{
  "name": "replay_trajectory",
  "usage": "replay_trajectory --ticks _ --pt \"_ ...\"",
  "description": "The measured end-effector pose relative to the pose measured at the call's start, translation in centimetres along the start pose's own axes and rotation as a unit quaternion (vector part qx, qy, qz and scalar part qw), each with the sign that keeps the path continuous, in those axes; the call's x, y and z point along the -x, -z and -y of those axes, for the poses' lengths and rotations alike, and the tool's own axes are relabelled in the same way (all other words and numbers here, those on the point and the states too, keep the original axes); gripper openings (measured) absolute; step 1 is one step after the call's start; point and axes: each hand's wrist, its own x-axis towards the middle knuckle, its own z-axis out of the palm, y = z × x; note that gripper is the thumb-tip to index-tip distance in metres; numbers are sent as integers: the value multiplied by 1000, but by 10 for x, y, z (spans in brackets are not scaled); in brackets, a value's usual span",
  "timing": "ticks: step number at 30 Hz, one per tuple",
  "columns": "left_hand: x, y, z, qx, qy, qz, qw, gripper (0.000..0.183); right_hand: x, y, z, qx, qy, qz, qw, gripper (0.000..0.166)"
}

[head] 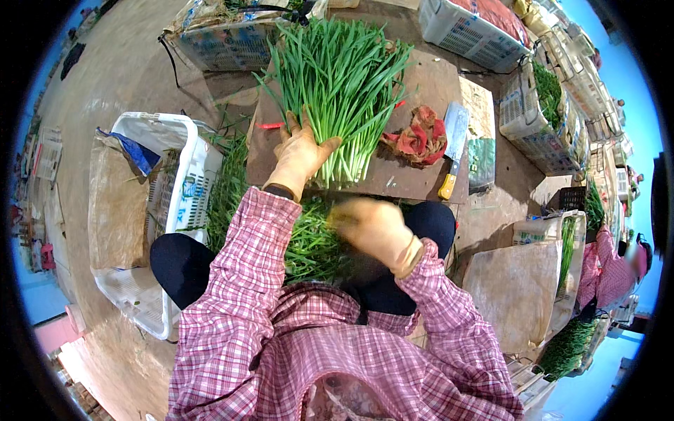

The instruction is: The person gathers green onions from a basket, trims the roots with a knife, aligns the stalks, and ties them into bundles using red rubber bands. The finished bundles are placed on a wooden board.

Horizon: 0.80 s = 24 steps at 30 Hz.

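Observation:
A large bunch of green leafy stalks, like garlic chives [342, 100], lies fanned out on a low brown board [426, 79], pale cut ends towards me. My gloved left hand [301, 150] rests spread on the left side of the bunch, near the stalk ends. My gloved right hand [371, 226] is blurred, just off the board's near edge, over loose greens [316, 247] between my knees; its fingers are too blurred to read. Right of the bunch lie a crumpled red and brown cloth [421, 138] and a cleaver with a yellow handle [447, 187].
At the left stands a white plastic crate [184, 126] with sacking. More crates surround the board: one behind left [226, 47], one behind right [468, 37], one with greens at the right [526, 131]. A person in a checked shirt [613, 273] is at the far right.

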Motion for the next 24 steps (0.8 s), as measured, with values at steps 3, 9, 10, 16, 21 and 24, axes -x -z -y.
replay_trajectory --ticks 3,9,10,16,21,24 --pt "-3 0 -5 18 -10 16 1000 118 -33 18 -2 79 -213 -93 969 26" --pt "6 5 -19 -41 16 -7 999 124 -51 -5 -10 2 -204 -61 977 27" --pt "8 5 -19 -40 15 -14 999 124 -48 -1 -23 -42 -207 -136 968 25" --pt "11 -6 -33 -37 -18 -51 998 120 -68 -12 -76 -58 -190 -227 954 32" --pt "14 2 -16 25 -51 -75 996 117 -86 5 -78 -105 -237 -181 949 28" --pt "16 -2 -14 44 -75 -87 992 118 -98 48 -116 9 -364 -249 898 36"
